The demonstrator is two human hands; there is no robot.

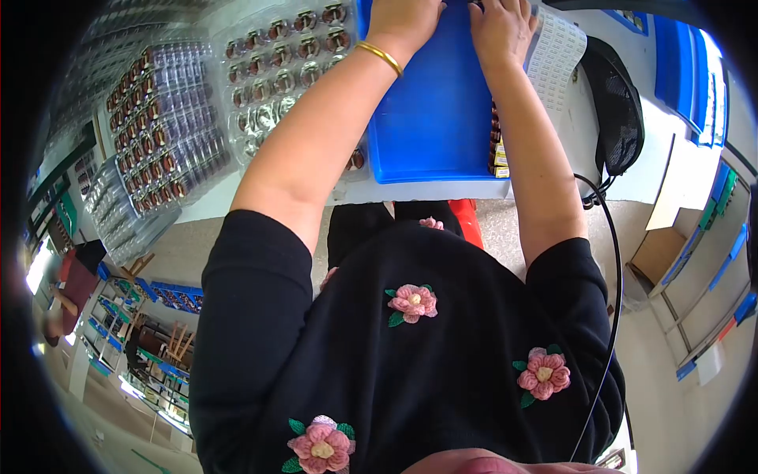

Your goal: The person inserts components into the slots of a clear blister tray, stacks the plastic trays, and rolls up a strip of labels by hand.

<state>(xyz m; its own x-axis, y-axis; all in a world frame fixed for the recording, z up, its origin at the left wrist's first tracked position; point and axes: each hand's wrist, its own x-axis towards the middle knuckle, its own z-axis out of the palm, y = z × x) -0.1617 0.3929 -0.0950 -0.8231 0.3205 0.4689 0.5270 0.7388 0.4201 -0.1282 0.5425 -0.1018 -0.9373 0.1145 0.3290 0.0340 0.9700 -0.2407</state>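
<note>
Nearest, a black top [458,347]; just beyond, the blue tray [430,142], flat on a white table [641,178]. Along the tray's right, small yellow-marked boxes [500,160]; cannot tell whether inside or beside. Farther right of it, a black mesh object [620,118]. To its left, clear blister sheets [283,55] with brown pieces. At its far part, left hand [405,22] and right hand [503,33], apart, near opposite sides; cannot tell whether gripping anything, with fingers partly cropped. Well beyond its left, a person [76,288] in maroon.
</note>
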